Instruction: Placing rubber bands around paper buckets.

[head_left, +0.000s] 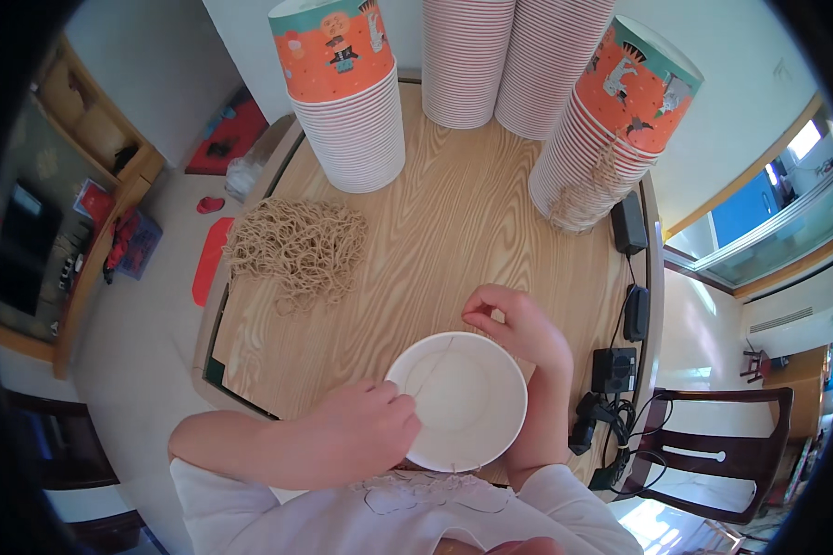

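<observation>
Close to my body, a white paper bucket (pixel 467 407) stands with its open mouth facing up. A thin string (pixel 435 363) runs across its mouth from the far rim toward my left hand (pixel 366 430). That hand is closed at the bucket's left rim, its fingers curled where the string ends. Just beyond the far right rim is my right hand (pixel 518 324), with thumb and fingers pinched together. Whatever lies between those fingertips is too small to make out. A loose heap of tan strings (pixel 301 248) lies on the table at the left.
Tall stacks of paper buckets stand at the back: a left stack (pixel 347 129), two middle stacks (pixel 467 65) and a right stack (pixel 583 157) with tan strings hanging on it. Black adapters and cables (pixel 614 370) line the table's right edge, near a dark wooden chair (pixel 713 453).
</observation>
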Motion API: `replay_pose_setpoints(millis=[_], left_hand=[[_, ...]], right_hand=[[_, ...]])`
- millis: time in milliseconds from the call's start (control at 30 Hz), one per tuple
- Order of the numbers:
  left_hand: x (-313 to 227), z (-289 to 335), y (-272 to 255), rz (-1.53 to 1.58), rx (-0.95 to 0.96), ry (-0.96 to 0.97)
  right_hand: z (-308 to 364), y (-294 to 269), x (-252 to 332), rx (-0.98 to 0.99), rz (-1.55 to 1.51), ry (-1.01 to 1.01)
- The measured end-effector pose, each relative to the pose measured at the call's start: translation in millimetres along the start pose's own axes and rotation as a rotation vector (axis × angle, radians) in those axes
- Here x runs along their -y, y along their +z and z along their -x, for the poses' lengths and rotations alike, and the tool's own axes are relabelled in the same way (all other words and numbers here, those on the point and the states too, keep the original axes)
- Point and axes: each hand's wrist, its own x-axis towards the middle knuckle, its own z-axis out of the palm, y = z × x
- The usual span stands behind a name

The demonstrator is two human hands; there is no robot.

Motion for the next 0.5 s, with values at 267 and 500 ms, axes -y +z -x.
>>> replay_pose_setpoints(millis=[267, 500], left_hand=[[11, -16, 1, -0.246, -0.261, -0.422], [32, -69, 37, -0.121, -0.269, -0.378]], right_hand=[[1, 1, 10, 0.006, -0.004, 0.012], [0, 3, 11, -0.013, 0.031, 0.007]])
